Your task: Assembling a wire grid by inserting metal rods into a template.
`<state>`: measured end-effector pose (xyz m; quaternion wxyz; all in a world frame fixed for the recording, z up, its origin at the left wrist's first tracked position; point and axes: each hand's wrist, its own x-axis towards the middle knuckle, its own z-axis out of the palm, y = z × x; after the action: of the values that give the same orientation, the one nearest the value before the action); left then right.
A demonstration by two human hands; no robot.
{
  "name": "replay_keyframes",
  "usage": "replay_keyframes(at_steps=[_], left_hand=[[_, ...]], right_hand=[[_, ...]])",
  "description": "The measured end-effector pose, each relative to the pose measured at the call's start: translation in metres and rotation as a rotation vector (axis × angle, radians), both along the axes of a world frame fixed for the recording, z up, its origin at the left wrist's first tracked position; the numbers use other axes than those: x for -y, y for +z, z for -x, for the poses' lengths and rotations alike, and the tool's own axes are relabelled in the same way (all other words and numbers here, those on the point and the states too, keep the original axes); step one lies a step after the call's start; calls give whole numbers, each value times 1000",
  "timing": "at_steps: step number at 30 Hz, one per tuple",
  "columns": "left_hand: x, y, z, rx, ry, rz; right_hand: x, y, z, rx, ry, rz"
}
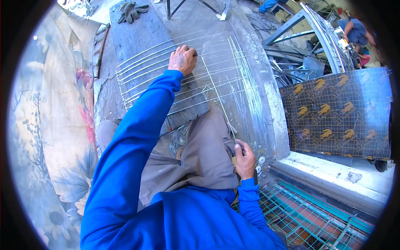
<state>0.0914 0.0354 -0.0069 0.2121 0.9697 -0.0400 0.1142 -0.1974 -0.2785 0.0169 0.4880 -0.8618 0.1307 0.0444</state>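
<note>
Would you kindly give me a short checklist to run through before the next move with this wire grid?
1. Right hand grip on the thin rod: ok, its near end sits between thumb and fingers.
2. Left hand grip on the wire grid: cannot tell, the fingertips are hidden.
3. Rod fixed to the grid: cannot tell, too fine to make out.
4. Whole grid on the wooden plank: not ok, wires run past its right edge.
5. Hands gloved: not ok, both are bare; a grey glove lies on the plank's far end.
6. Offcuts cleared: not ok, some lie between the legs.
</note>
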Motion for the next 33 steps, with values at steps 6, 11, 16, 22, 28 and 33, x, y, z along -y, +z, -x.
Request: replay_keyframes(at_steps=[6, 11, 16, 22, 28, 33], left_hand=[[1, -1, 11, 46, -2, -1], [24, 6, 51, 115, -114, 145], [55, 8, 100, 159, -190, 190], [73, 10, 124, 160, -186, 132], [80, 15, 134, 37, -209, 195], [64, 12, 115, 104, -126, 204]], right_hand=[[-1, -2, -1, 6, 16, 5], [1, -3, -1, -14, 10, 4], [-1, 1, -3, -5, 14, 1], [-1, -3, -1, 6, 22, -15], [0, -4, -1, 1, 13, -25], [-1, -2, -1, -2, 22, -12]])
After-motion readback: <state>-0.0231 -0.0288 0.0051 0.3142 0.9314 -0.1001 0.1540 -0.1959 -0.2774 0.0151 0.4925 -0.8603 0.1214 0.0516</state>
